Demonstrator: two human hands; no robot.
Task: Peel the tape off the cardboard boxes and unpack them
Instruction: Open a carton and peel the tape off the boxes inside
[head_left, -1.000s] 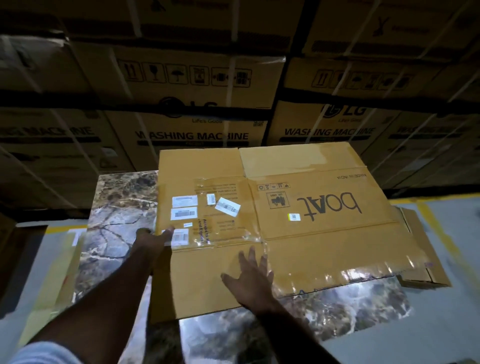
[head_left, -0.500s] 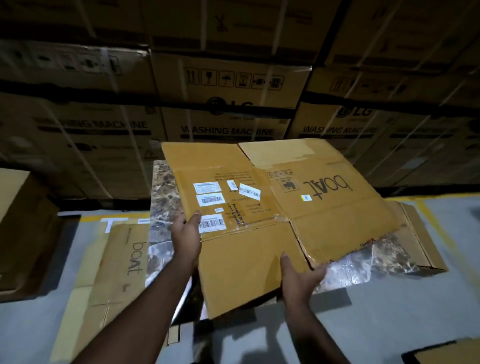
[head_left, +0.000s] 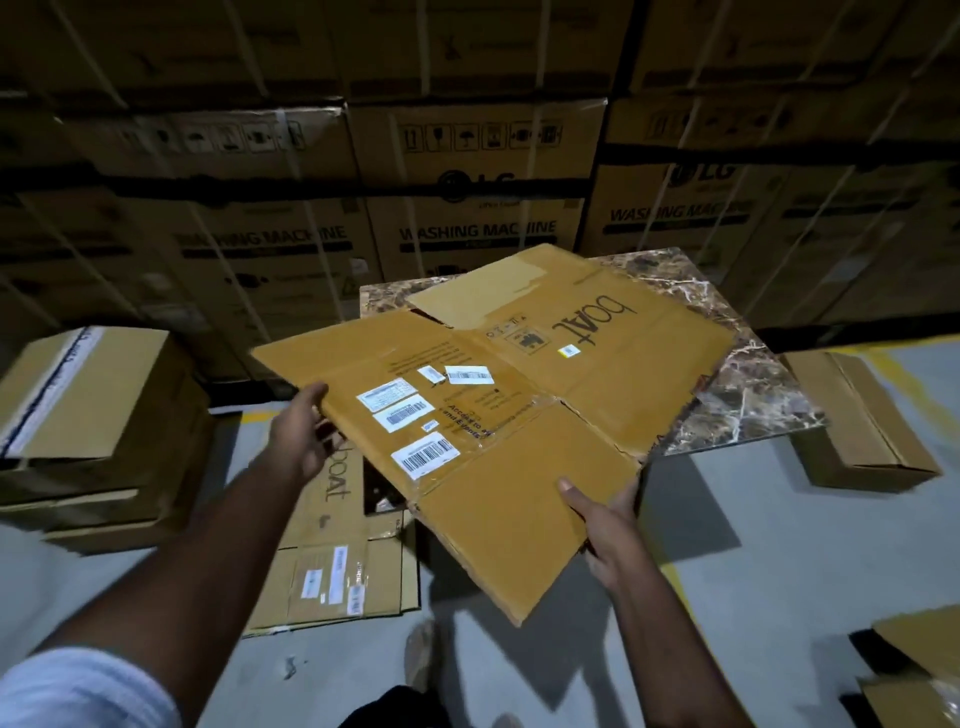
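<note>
Flattened box (head_left: 519, 415) is half off the worktop (head_left: 753, 405), tilted toward the floor pile (head_left: 332, 561), prob headed there w/ the other flat one. Left hand (head_left: 304, 434) fingers clamped on the left edge, right hand (head_left: 605, 519) pinching the near flap, so it won't flop.

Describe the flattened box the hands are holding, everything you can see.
The flattened box is brown cardboard, opened out flat, printed "boat", with white barcode labels and clear tape along its seams. It tilts, far end over the marble table, near end off it. The left hand grips its left edge; the right hand grips a near flap.
</note>
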